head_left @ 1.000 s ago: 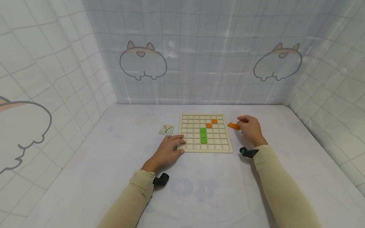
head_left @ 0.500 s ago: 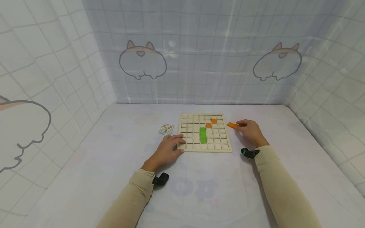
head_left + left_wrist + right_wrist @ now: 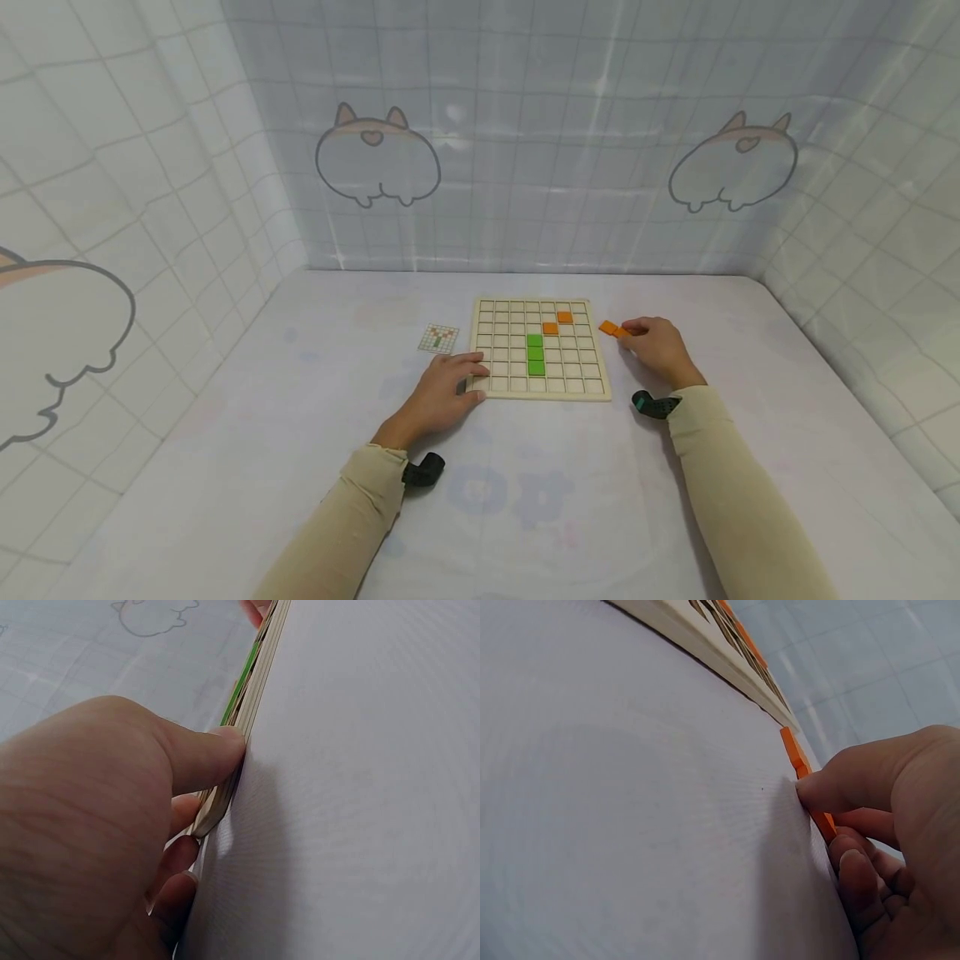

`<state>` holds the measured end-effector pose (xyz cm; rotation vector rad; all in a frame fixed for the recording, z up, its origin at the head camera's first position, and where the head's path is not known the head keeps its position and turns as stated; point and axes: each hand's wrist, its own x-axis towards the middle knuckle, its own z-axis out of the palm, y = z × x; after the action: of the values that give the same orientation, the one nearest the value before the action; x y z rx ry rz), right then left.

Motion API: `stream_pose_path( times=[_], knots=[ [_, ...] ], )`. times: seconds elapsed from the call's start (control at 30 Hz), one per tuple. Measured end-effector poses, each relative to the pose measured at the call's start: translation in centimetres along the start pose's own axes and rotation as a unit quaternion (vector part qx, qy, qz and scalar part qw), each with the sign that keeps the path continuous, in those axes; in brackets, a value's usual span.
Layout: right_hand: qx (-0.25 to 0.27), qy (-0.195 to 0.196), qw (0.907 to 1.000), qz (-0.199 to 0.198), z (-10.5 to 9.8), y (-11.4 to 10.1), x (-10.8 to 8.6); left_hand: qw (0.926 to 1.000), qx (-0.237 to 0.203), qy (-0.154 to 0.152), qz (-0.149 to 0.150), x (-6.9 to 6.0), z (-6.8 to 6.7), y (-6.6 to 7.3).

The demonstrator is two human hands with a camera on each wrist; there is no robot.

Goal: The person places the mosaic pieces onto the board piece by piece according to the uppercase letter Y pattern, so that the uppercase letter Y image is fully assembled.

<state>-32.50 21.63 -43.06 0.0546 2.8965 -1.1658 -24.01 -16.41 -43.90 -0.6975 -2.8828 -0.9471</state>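
A square wooden grid board [image 3: 498,385] lies on the table in front of me. It holds a column of green tiles [image 3: 536,354] and two orange tiles, one [image 3: 551,328] diagonally below the other [image 3: 565,317]. My left hand [image 3: 442,392] rests on the board's near left corner, its fingers over the left edge and the thumb [image 3: 214,754] against the front edge. To the right of the board, my right hand [image 3: 656,348] pinches an orange tile [image 3: 823,823] between thumb and fingers, low at the table. Another orange tile [image 3: 608,327] adjoins it on the board side.
A small pattern card [image 3: 438,338] lies left of the board, printed with a grid and a Y-like figure. The white-clothed table [image 3: 525,533] is enclosed by tile-patterned curtains [image 3: 540,217] at the back and both sides.
My right hand has come down slightly and its fingers have closed on the nearer orange tile. The left hand, the board and the tiles on it have stayed put.
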Motion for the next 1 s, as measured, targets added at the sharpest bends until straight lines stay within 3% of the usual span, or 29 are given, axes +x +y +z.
stream_pose_path(
  times=[0.2,0.6,1.0],
  knots=[
    [-0.003,0.007,1.0,-0.001,0.08,0.04,-0.19,1.0,0.004,-0.005,-0.006,0.06,0.1,-0.13],
    [0.004,0.036,0.9984,-0.044,0.25,0.15,-0.42,1.0,-0.003,-0.003,-0.005,0.02,-0.07,0.1],
    [-0.008,0.051,0.9979,-0.039,0.55,0.5,-0.22,1.0,0.0,-0.002,-0.005,0.08,-0.01,0.01]
  ],
)
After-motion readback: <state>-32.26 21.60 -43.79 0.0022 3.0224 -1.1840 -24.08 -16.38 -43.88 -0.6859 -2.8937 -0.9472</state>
